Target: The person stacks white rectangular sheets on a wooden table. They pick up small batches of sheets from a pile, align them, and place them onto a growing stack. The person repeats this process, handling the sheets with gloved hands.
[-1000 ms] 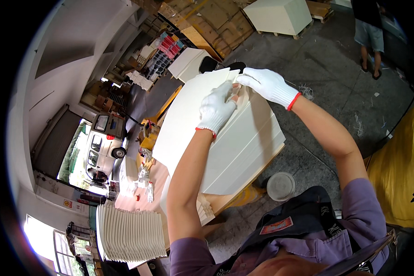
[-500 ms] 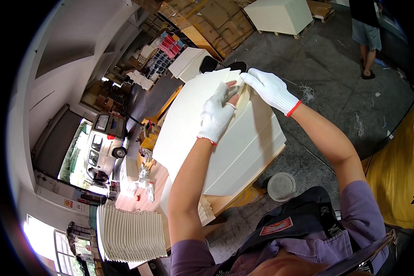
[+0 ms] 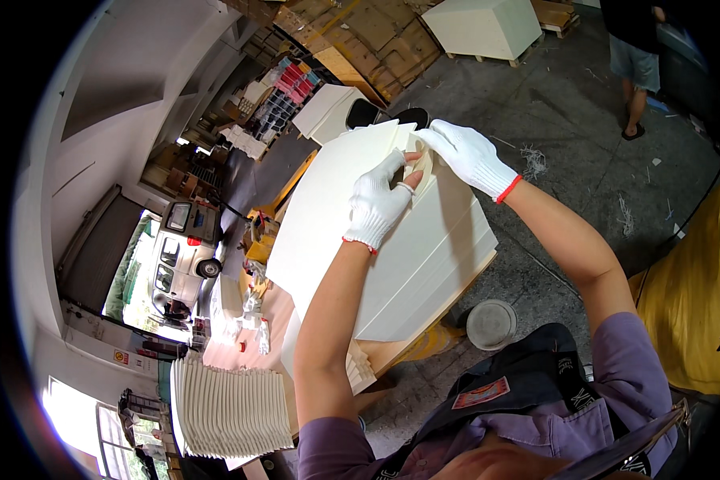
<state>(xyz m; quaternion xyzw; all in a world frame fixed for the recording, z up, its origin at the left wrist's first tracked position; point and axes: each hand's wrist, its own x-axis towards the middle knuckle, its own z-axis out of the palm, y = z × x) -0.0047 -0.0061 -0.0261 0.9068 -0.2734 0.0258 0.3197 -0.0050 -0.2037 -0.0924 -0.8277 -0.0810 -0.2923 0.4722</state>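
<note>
Large cream-white sheets (image 3: 328,192), of paper or thin board, lie in a thick stack in front of me, their stepped side (image 3: 432,264) facing right. My left hand (image 3: 378,204) rests over the stack's right edge in a white knit glove that leaves the thumb and a fingertip bare. Its finger and thumb are bent around lifted sheet edges, with a small gap between their tips. My right hand (image 3: 468,158), gloved in white with a red cuff, closes on the far right corner of the same sheets. Its fingertips are partly hidden there.
Left of the stack is a wooden tabletop (image 3: 256,344) with a pile of wavy-edged cream sheets (image 3: 228,408). A round pale-lidded bucket (image 3: 490,324) stands on the floor to the right, near a yellow sack (image 3: 692,296). A person (image 3: 636,64) is at the far right.
My left finger and thumb have shifted slightly, and the sheet edges beside them are bent differently. My right hand has barely moved. The person at the far right has shifted a little.
</note>
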